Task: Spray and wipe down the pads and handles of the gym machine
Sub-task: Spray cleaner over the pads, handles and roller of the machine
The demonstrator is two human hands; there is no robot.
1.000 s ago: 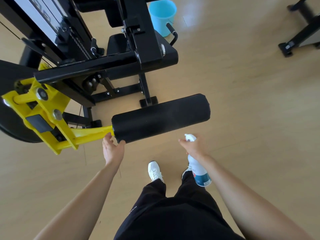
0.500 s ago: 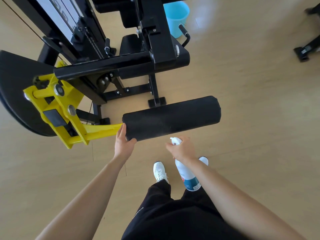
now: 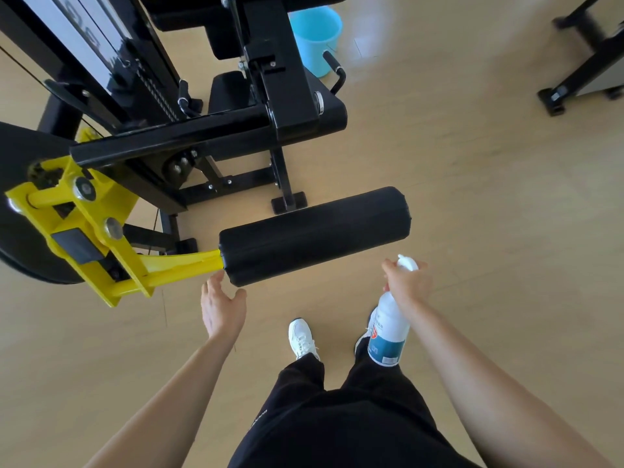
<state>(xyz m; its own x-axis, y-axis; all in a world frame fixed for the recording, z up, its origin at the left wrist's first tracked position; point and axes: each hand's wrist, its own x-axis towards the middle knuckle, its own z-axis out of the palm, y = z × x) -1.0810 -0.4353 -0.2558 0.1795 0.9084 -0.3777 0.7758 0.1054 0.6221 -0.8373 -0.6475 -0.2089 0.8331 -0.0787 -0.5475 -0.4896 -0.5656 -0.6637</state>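
Looking straight down over black trousers and white shoes [image 3: 303,337] onto a pale wooden floor [image 3: 472,197]. Left hand [image 3: 221,307] released, fingers spread, empty, hovering just below the near left end of the black roller pad [image 3: 314,236] — very near, whether touching hard to tell. Right hand [image 3: 407,282] clenched around the neck of a white spray bottle [image 3: 388,331], trigger head poking up above the knuckles, blue-labelled body hanging down toward the right shoe. Nozzle close to the right half of the pad, near but apart from it. Pad itself lying across the middle of the view, tilted up slightly to the right, fixed at its left end to a yellow lever arm [image 3: 175,270]. Yellow arm running left and up into a yellow bracket with bolts, set against a large black curved plate at the left edge. Behind, the black frame of the gym machine [image 3: 202,143], with a seat pad above and a short black handle [image 3: 334,70] sticking out on the right side. Light blue bucket [image 3: 315,37] on the floor beyond the frame, partly hidden by it. Foot of another black machine [image 3: 574,79] at the top right, well apart from everything else. Fine detail slightly blurred throughout.
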